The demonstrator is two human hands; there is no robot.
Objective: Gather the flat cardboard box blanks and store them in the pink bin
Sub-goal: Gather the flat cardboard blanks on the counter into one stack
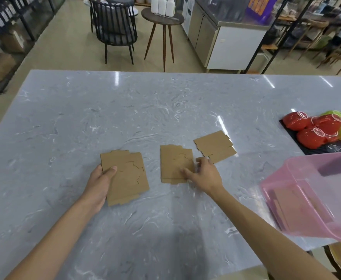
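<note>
My left hand [100, 183] holds one cardboard blank [125, 176] in its grip. My right hand [204, 174] presses fingers onto the middle blank [174, 161]; grip loose, nothing clasped.

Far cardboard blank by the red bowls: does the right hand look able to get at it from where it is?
Probably yes. The right hand rests on the middle blank, and the far blank lies just beyond it with nothing on top.

Two bare forearms reach in from the bottom edge, with no sleeve, watch, band or ring to be seen on them. The left hand [101, 183] and the right hand [205, 175] are gloveless, with short, unpainted nails at the fingertips; wrists behind the fingers are plain.
</note>
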